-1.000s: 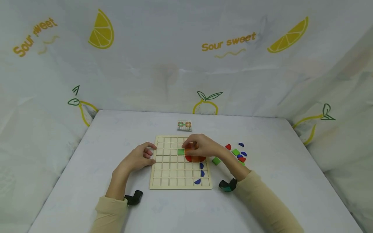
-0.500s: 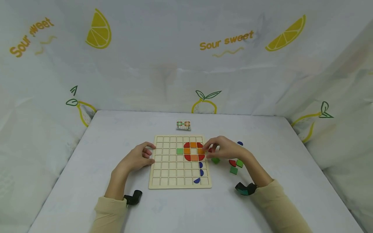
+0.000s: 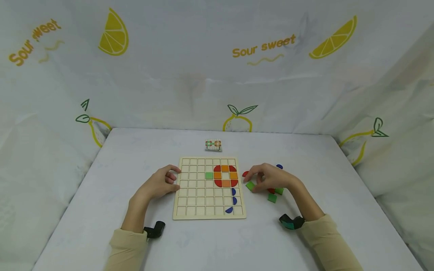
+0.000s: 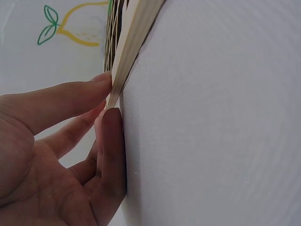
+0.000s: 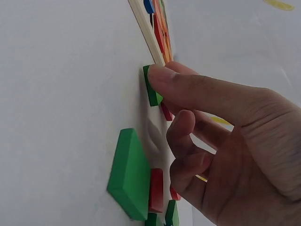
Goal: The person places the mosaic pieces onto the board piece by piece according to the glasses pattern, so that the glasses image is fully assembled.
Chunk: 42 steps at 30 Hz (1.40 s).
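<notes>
My left hand (image 3: 160, 182) rests at the left edge of a pale wooden grid board (image 3: 193, 215), thumb and fingertip touching the edge; the left wrist view shows the fingertips against the board's side (image 4: 134, 44). On the board lie a ring of red quarter-round and orange square tiles (image 3: 225, 183), a green square tile (image 3: 209, 175), and blue half-round tiles (image 3: 234, 201) down the right side. Right of the board, my right hand (image 3: 271, 177) pinches a loose green square tile (image 5: 149, 84) between thumb and index finger. Its other fingers are curled in.
Beside and under my right hand lie loose green tiles (image 3: 272, 198), red tiles (image 3: 245, 174) and a blue tile (image 3: 279, 166). A small pattern card (image 3: 213, 145) lies behind the board. A white cloth (image 3: 162, 86) printed with lemons hangs behind the table.
My right hand has left the ring of tiles, moved right off the board and come down on the loose green tile. My left hand stays at the board's edge.
</notes>
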Each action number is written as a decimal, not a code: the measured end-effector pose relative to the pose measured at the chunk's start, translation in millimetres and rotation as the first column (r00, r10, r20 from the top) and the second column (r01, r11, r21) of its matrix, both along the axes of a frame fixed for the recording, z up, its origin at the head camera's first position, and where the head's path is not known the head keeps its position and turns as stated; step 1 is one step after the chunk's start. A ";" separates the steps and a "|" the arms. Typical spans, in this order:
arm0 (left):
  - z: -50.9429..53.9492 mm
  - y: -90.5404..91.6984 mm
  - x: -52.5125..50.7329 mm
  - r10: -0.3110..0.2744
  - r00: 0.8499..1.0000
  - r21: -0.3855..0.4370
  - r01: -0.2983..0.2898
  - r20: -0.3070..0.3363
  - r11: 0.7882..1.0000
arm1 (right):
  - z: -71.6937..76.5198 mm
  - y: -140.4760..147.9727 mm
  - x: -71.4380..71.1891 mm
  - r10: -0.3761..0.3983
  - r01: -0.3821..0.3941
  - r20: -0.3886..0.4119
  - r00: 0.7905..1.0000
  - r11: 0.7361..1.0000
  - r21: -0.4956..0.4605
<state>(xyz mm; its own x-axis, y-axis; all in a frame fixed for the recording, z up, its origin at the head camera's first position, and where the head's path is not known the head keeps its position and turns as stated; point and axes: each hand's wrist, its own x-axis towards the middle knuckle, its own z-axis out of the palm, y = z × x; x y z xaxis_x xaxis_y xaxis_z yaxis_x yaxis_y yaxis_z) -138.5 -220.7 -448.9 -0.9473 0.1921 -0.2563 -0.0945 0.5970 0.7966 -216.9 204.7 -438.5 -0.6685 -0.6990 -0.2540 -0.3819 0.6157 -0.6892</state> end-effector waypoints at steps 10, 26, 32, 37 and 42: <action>-0.4 2.3 0.7 0.003 1.000 -0.003 -0.003 0.000 1.000 | -6.5 10.1 2.3 -0.016 0.015 -0.031 0.999 0.999 -0.034; -2.1 1.5 -0.9 0.003 1.000 -0.022 -0.003 0.003 1.000 | -5.9 8.9 6.5 -0.080 0.070 -0.119 0.990 0.993 -0.091; -1.8 0.3 -1.0 -0.004 1.000 -0.014 0.004 -0.007 1.000 | 0.3 -11.1 7.2 -0.085 0.062 -0.145 0.986 0.986 -0.157; -1.0 0.6 -0.3 -0.001 1.000 -0.006 0.001 -0.002 1.000 | 5.5 -35.2 8.1 -0.073 0.041 -0.162 0.984 0.980 -0.194; -0.1 1.0 0.9 0.002 1.000 -0.012 -0.002 -0.001 1.000 | 6.1 -60.2 3.5 -0.037 -0.002 -0.171 0.985 0.976 -0.218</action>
<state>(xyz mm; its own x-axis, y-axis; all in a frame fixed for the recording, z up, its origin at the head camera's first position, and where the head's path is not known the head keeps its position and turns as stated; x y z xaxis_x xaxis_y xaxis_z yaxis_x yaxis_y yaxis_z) -137.6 -219.6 -449.0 -0.9479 0.1869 -0.2580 -0.0954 0.6060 0.7897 -213.4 144.5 -432.4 -0.7015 -0.7123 0.0224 -0.4974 0.4669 -0.7312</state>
